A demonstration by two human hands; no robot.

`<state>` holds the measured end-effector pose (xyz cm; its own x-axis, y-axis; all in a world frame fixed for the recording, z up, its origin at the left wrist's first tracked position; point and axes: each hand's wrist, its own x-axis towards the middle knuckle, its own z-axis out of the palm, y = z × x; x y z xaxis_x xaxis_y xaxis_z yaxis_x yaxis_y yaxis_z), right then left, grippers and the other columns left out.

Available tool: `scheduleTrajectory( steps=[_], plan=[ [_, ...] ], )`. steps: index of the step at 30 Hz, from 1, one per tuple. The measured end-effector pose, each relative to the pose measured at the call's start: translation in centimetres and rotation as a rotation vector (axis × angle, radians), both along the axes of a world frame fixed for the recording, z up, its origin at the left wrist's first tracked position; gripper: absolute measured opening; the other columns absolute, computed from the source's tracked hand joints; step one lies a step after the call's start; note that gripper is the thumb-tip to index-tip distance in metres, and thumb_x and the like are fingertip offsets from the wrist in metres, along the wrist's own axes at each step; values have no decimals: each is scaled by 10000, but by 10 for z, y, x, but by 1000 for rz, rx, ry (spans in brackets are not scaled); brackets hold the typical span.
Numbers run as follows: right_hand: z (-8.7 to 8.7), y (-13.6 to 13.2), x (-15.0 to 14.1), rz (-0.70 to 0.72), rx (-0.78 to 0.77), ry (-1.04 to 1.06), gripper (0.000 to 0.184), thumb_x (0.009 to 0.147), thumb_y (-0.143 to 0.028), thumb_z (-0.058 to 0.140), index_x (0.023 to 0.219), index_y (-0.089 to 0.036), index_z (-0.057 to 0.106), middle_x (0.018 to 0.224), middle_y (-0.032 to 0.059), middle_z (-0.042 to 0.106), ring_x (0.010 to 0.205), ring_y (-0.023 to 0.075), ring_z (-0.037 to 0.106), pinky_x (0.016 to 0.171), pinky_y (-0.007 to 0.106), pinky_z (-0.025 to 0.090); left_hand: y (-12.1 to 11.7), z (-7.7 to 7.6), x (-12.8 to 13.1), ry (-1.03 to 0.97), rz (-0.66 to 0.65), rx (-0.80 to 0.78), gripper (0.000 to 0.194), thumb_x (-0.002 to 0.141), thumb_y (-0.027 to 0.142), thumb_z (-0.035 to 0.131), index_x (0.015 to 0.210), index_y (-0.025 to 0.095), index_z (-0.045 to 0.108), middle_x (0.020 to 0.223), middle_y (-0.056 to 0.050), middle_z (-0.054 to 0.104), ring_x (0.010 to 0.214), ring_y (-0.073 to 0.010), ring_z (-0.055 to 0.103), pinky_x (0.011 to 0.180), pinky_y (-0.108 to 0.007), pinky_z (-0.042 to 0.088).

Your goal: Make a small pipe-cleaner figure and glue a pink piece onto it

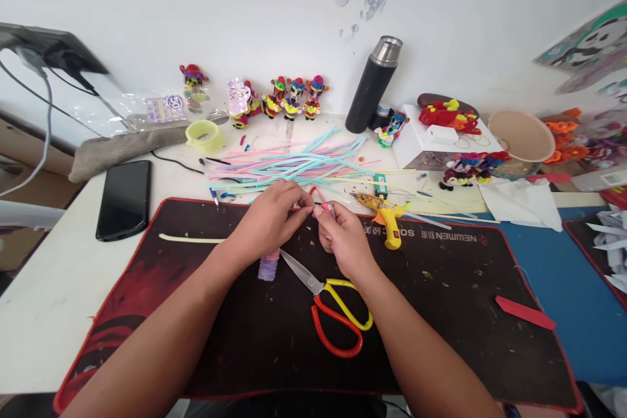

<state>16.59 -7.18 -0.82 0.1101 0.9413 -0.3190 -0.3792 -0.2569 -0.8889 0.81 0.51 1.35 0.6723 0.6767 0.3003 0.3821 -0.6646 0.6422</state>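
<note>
Above the middle of a dark mat, my left hand (277,212) and my right hand (343,235) meet with their fingertips close together. The right thumb and fingers close on a small pink and red piece (328,209), mostly hidden by the fingers. My left hand pinches at its edge; what lies between those fingertips is too small to make out. Below the hands lies a pair of scissors (318,287) with one red and one yellow handle, blades pointing up-left. A pink and purple fuzzy piece (268,266) rests partly behind my left wrist.
Pastel pipe cleaners (294,166) lie heaped beyond the hands. A yellow glue gun (386,215) sits right of them. Several small figures (296,98) and a black thermos (372,85) stand by the wall. A phone (125,199) lies left; a red strip (525,312) lies right.
</note>
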Motion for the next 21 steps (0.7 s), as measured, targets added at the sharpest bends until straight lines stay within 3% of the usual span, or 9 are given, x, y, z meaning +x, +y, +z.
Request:
scheduleTrajectory(
  steps=[6, 21],
  plan=[
    [0, -1, -1, -15, 2, -12, 409, 828, -514, 780, 768, -231, 491, 527, -128, 340, 408, 51, 237, 387, 194, 155, 3, 4, -4, 6, 11, -102, 114, 1001, 254, 603, 974, 212, 705, 937, -49, 704, 953, -230, 621, 844, -354, 476],
    [0, -2, -2, -5, -5, -1, 450, 810, -546, 790, 770, -229, 473, 536, -135, 333, 412, 43, 215, 390, 186, 128, 4, 6, -6, 0, -17, -137, 118, 981, 278, 633, 931, 205, 711, 886, -37, 677, 870, -210, 611, 798, -336, 470]
  ],
)
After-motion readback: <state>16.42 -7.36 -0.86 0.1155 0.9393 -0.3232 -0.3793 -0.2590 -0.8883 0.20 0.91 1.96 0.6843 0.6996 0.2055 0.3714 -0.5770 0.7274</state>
